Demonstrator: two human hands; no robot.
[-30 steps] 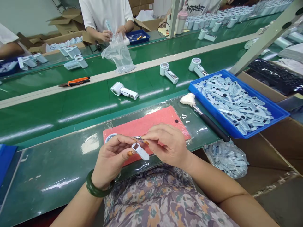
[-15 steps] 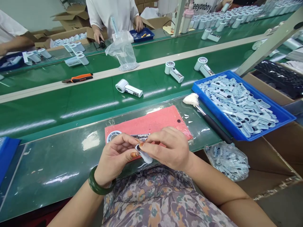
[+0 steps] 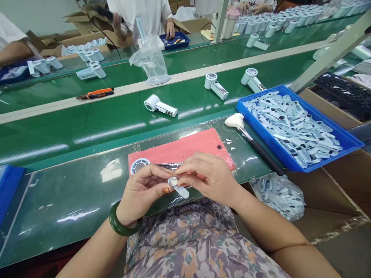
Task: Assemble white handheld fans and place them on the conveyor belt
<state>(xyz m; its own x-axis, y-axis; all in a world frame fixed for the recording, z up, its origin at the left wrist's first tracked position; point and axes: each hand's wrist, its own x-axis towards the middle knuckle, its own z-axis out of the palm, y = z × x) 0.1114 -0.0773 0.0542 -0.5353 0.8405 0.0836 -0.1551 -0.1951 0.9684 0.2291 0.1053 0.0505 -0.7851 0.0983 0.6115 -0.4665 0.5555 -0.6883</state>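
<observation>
A small pale blue plastic piece (image 3: 182,191) with a round whitish end is pinched between both hands above the near edge of the bench. My left hand (image 3: 145,187) grips its round end from the left, thumb and fingers together. From the right, my right hand (image 3: 208,173) holds the same end with its fingertips. Behind them lies a pink mat (image 3: 174,151), bearing a fan-like device with a round head (image 3: 140,165); its handle is partly hidden by my hands. A black dot (image 3: 219,147) is on the mat's right part.
Right of the mat are a black-handled tool (image 3: 265,156) with a white wrapped head and a blue tray (image 3: 314,170) of pale pieces. Several devices (image 3: 165,108) lie on the green belt (image 3: 116,117). Pliers (image 3: 97,93) lie beyond; people work across it.
The small piece has been turned in my fingers, so its round end now shows whitish instead of black. The devices on the belt have shifted slightly right. A person opposite has raised a dark object.
</observation>
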